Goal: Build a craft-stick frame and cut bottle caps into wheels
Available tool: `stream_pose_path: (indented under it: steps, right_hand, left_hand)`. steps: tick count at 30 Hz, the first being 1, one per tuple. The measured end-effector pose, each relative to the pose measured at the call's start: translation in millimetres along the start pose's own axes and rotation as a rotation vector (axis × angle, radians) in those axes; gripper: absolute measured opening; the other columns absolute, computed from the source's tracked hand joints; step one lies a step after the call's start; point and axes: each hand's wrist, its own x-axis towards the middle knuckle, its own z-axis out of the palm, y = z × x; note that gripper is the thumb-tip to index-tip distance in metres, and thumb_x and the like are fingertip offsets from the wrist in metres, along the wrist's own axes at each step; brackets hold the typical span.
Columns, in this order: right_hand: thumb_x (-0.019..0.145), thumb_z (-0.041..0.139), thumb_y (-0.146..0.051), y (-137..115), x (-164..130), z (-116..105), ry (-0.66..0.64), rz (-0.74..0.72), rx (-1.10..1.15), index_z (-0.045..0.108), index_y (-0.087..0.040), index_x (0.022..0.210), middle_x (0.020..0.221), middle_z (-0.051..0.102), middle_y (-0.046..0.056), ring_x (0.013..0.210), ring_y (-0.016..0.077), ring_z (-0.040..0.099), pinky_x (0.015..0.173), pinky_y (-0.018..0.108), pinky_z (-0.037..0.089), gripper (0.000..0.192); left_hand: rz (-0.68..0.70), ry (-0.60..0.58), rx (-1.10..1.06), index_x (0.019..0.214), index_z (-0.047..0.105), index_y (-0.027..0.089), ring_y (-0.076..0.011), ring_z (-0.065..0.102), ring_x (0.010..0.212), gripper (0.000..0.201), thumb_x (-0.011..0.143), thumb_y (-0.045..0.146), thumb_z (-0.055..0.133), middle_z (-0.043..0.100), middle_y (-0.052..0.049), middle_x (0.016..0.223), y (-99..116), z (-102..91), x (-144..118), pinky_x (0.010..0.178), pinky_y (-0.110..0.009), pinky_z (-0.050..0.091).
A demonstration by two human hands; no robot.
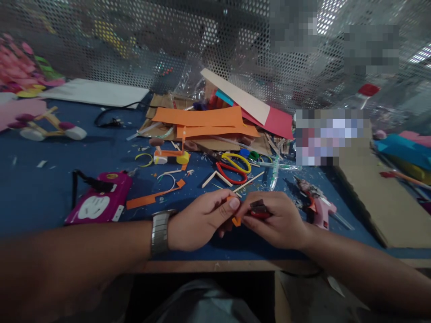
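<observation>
Orange scrap (236, 220) is sitting right between both hands, at the near edge of the blue table (40, 188), centre of frame. Left hand (202, 220) is pinching its upper end with thumb and forefinger, closed on it. Right hand (278, 220) is closing around a small red-and-black tool (258, 210), maybe a cutter or stapler, hard to say, its nose pointing left at the scrap. Hands are sitting together, fingertips nearly touching. Scrap is lying just left of the tool and just right of the left thumb, so both hands are equally near; its long axis cannot be told, since most of it is hiding under fingers and only a small tip is showing below.

Watch (159, 233) is showing on the left wrist. Pink glue gun (318, 207) is lying just right of the right hand. Scissors (234, 168) with red and yellow handles are lying farther back, centre. Orange sheets (202, 119) are piling up at the far side. Pink box (101, 202) is sitting to the left, near. Far right items are blurred out, unreadable.
</observation>
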Motion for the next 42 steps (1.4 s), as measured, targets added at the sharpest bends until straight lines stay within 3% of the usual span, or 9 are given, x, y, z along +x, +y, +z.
stream_pose_path:
  steps: [7, 17, 23, 29, 34, 40, 42]
  right_hand:
    - [0.107, 0.071, -0.022, 1.1, 0.8, 1.2, 0.019, -0.034, 0.039, 0.076, -0.02, 0.094, 0.075, 0.078, 0.003, 0.064, 0.0133, 0.069, 0.063, 0.022, 0.053, 0.015]
    - [0.108, 0.07, -0.021, 1.7, -0.8, 0.9, -0.016, -0.073, 0.02, 0.077, -0.02, 0.098, 0.076, 0.079, 0.004, 0.067, 0.0155, 0.07, 0.064, 0.025, 0.052, 0.013]
    - [0.109, 0.069, -0.022, -0.8, -1.6, 2.3, -0.05, -0.073, 0.039, 0.077, -0.021, 0.098, 0.079, 0.082, 0.003, 0.07, 0.0151, 0.073, 0.07, 0.026, 0.055, 0.014]
    - [0.104, 0.076, -0.024, -0.6, -2.1, 1.6, 0.0, 0.026, 0.028, 0.077, -0.021, 0.097, 0.081, 0.082, 0.003, 0.062, 0.0132, 0.071, 0.061, 0.022, 0.055, 0.007]
    - [0.101, 0.076, -0.018, 0.4, -1.6, 3.0, 0.017, -0.02, 0.043, 0.077, -0.021, 0.096, 0.078, 0.08, 0.002, 0.06, 0.0119, 0.069, 0.061, 0.021, 0.054, 0.006]
    - [0.107, 0.07, -0.028, -1.9, -0.7, 0.6, 0.042, 0.018, 0.044, 0.073, -0.02, 0.09, 0.074, 0.075, 0.001, 0.058, 0.0117, 0.065, 0.057, 0.022, 0.05, 0.018]
    - [0.108, 0.071, -0.032, -2.4, -0.5, -0.1, 0.045, 0.039, 0.041, 0.072, -0.02, 0.088, 0.072, 0.074, 0.001, 0.058, 0.0117, 0.064, 0.057, 0.022, 0.05, 0.023]
  left_hand:
    - [-0.017, 0.0, 0.112, 0.089, 0.053, 0.02, -0.0122, 0.051, 0.061, 0.065, 0.105, 0.083, 0.046, 0.055, 0.003, 0.075, 0.0, -1.0, -3.2, 0.06, -0.028, 0.044]
    - [-0.086, -0.022, 0.019, 0.088, 0.052, 0.02, -0.0105, 0.047, 0.058, 0.07, 0.1, 0.089, 0.047, 0.05, 0.005, 0.072, 5.1, 0.8, -2.1, 0.056, -0.025, 0.04]
    - [-0.117, 0.045, -0.01, 0.087, 0.05, 0.021, -0.0109, 0.046, 0.055, 0.063, 0.106, 0.081, 0.043, 0.047, 0.005, 0.067, 2.8, 0.0, 0.0, 0.051, -0.024, 0.041]
    - [-0.065, 0.013, -0.026, 0.087, 0.053, 0.021, -0.0118, 0.043, 0.058, 0.069, 0.101, 0.088, 0.046, 0.044, 0.006, 0.069, 2.3, -1.3, -0.1, 0.053, -0.025, 0.043]
    - [-0.022, -0.042, 0.02, 0.082, 0.052, 0.021, -0.0122, 0.042, 0.056, 0.072, 0.102, 0.088, 0.041, 0.044, 0.005, 0.065, -0.4, -0.7, -1.5, 0.053, -0.026, 0.038]
    - [0.037, 0.003, 0.11, 0.104, 0.055, 0.02, -0.0127, 0.046, 0.062, 0.055, 0.109, 0.075, 0.049, 0.049, 0.005, 0.074, -3.6, -0.4, -6.6, 0.056, -0.026, 0.038]
    - [0.033, -0.004, 0.125, 0.101, 0.054, 0.021, -0.0125, 0.046, 0.062, 0.054, 0.108, 0.074, 0.051, 0.051, 0.004, 0.074, -4.2, -0.5, -7.0, 0.056, -0.026, 0.037]
